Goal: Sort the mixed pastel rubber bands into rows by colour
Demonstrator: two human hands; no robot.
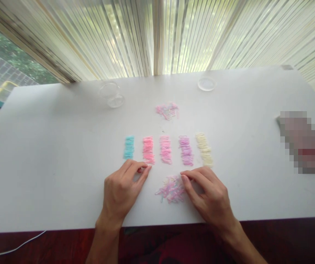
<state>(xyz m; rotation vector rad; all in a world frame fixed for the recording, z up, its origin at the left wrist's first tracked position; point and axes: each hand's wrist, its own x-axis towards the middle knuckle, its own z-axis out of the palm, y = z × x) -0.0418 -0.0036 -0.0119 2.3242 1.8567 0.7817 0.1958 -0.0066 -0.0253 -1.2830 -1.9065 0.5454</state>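
Observation:
Small, thin pastel pieces lie on the white table (pixel 64 176) in five columns: a blue column (pixel 129 147), a coral-pink column (pixel 148 150), a light-pink column (pixel 165 149), a purple column (pixel 186 150) and a cream column (pixel 204 149). My left hand (pixel 123 187) is pinched at the lower end of the coral-pink column; a pink piece seems to be at its fingertips. Thumb and forefinger of my right hand (pixel 208 192) press together at the upper right of a mixed pile (pixel 171 190). Whatever they hold is too small to make out.
A smaller mixed heap (pixel 167 110) lies beyond the columns. Clear round dishes (pixel 115 101) stand at the back left, and another clear dish (pixel 207 84) at the back right. A blurred-out object (pixel 306 143) rests on the right. Blinds (pixel 135 36) hang behind the table.

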